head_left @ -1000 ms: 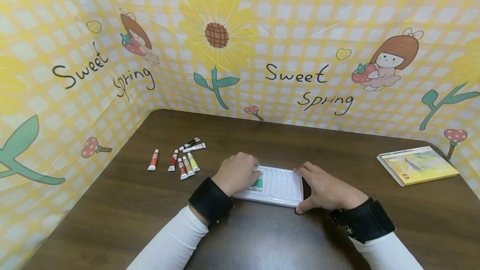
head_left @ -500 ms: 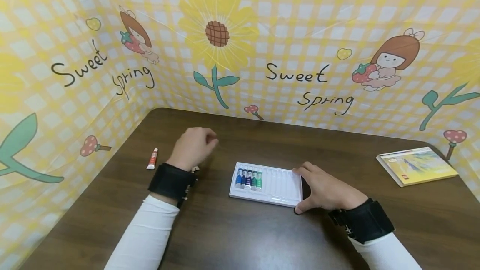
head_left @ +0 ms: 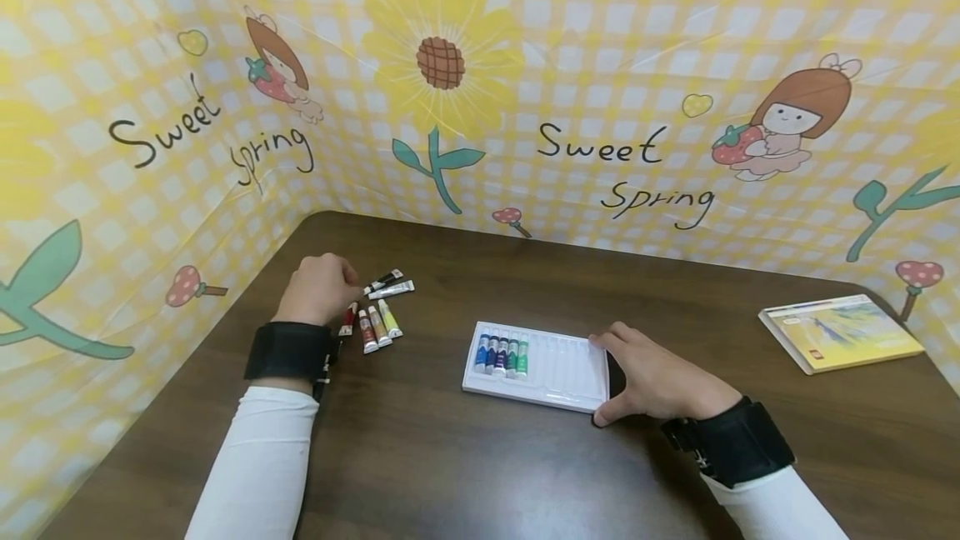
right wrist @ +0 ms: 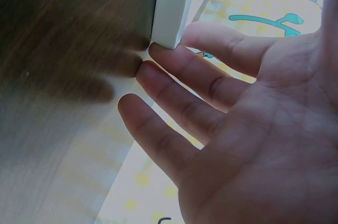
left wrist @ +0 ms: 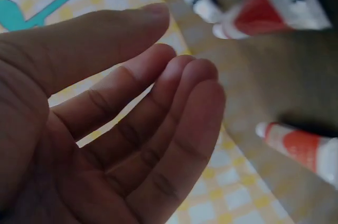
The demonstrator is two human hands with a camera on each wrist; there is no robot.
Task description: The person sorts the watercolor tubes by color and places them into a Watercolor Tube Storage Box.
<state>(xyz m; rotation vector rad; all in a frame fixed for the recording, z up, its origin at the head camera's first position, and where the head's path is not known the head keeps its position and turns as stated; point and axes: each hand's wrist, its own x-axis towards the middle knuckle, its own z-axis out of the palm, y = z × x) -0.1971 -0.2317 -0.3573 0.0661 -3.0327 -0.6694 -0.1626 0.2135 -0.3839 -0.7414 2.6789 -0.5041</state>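
My left hand (head_left: pixel 315 290) hovers at the far left over the paint tubes, its fingers loosely bent with nothing between them. A dark red tube (head_left: pixel 347 322) shows just beside it. In the left wrist view an orange-red tube (left wrist: pixel 301 147) lies below the fingertips; the hand hides it from the head view. My right hand (head_left: pixel 652 373) holds the right end of a white plastic tray (head_left: pixel 566 365), thumb at the near corner and index finger at the far one. Blue, purple and green paint tubes (head_left: pixel 501 355) lie side by side in the tray's left slots.
A brown-red tube (head_left: pixel 367 332), an ochre tube (head_left: pixel 380 326) and a yellow-green tube (head_left: pixel 390 319) lie grouped on the brown table (head_left: pixel 420 423). Behind them are a black tube (head_left: pixel 384 280) and a white tube (head_left: pixel 392 290). A yellow box (head_left: pixel 840 332) rests at the right.
My left hand has left the tray and moved left, past the tube group, towards the leftmost tube. The right hand and the tray have stayed in place.
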